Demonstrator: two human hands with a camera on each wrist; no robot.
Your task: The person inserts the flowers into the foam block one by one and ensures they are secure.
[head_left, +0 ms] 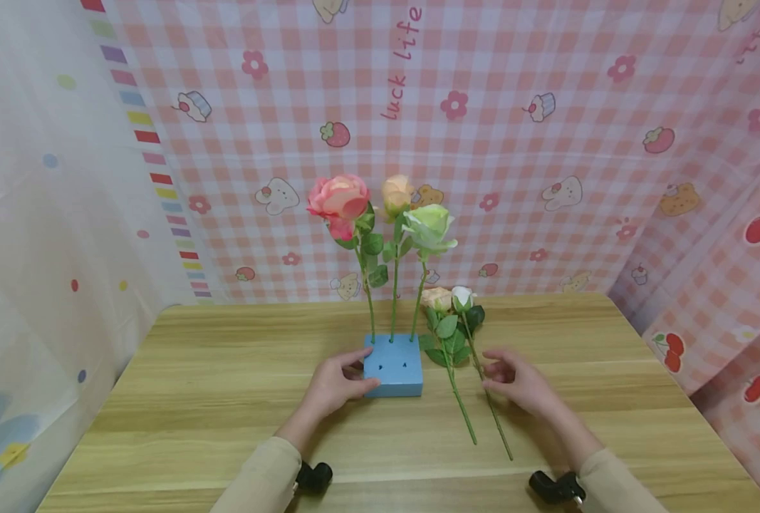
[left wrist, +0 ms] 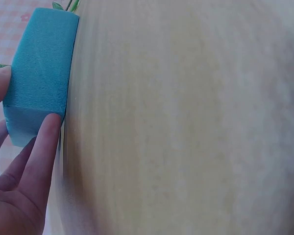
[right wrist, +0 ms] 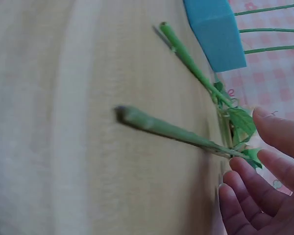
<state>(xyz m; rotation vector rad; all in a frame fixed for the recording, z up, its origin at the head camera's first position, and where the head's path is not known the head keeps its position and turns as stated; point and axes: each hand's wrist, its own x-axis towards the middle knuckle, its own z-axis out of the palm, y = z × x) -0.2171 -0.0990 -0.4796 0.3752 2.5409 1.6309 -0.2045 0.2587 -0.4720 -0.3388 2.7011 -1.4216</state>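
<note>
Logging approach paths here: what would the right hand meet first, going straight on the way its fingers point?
Most likely the white rose's stem, lying just ahead of the right hand; whether they already touch is hard to tell.

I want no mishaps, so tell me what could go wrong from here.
The small block bears three tall flowers along its back edge; if the left hand loosens, it might tip. Lifting the white rose with the right hand may drag the peach rose lying close beside it. The green flower leans right, so it could get knocked as the white rose rises.
</note>
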